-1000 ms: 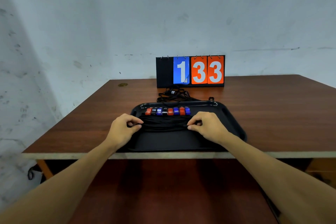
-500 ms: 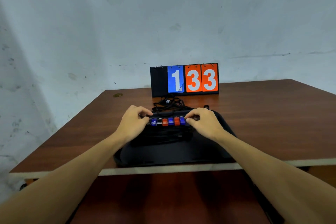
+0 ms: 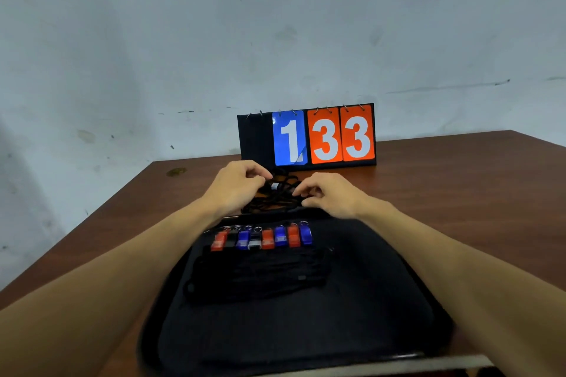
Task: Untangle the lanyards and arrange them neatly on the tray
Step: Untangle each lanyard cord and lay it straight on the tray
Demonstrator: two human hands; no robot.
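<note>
A black tray [image 3: 306, 333] lies at the table's near edge. On it sits a row of red, blue and black clips [image 3: 263, 237], their black cords [image 3: 260, 275] laid straight in front of them. Just beyond the tray's far rim is a tangled pile of black lanyards [image 3: 275, 203] with a white piece in it. My left hand [image 3: 239, 185] is at the pile's left side, its curled fingers pinching a cord. My right hand [image 3: 329, 193] is at the right side, thumb and forefinger pinching the cords.
A flip scoreboard [image 3: 307, 136] reading 133 stands right behind the pile, against the wall. The brown wooden table [image 3: 459, 193] stretches to the right and left of the tray. A small round mark [image 3: 176, 172] sits at the far left corner.
Both hands have left the clips and cords on the tray and moved forward past its far rim onto the tangled pile. The view has tilted down and closer.
</note>
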